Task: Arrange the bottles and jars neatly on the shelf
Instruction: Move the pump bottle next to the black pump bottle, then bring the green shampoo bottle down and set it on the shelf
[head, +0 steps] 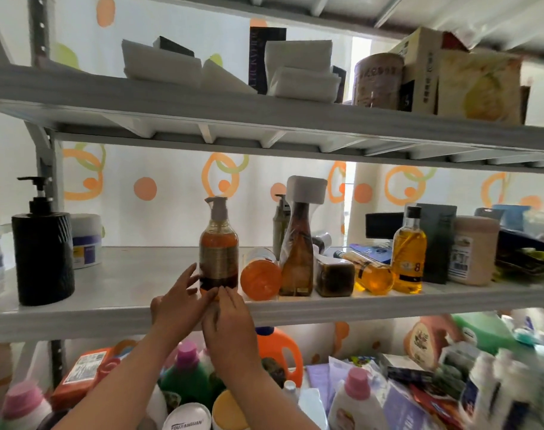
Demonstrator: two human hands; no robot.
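Observation:
An amber pump bottle (218, 243) stands upright near the front edge of the middle shelf (125, 274). My left hand (179, 302) touches its lower left side with fingers spread. My right hand (230, 324) reaches up with its fingertips at the bottle's base. Neither hand wraps around it. To the right lie an orange bottle on its side (260, 279), a tall brown bottle with a white cap (297, 243), a square dark jar (334, 276), a yellow bottle lying down (369, 273) and a yellow bottle standing (409, 252).
A black pump dispenser (42, 259) and a white tub (86, 240) stand at the shelf's left. A pink tub (473, 249) and dark boxes crowd the right. The upper shelf (264, 119) holds white boxes and a tin. Detergent bottles (276, 349) fill the lower shelf.

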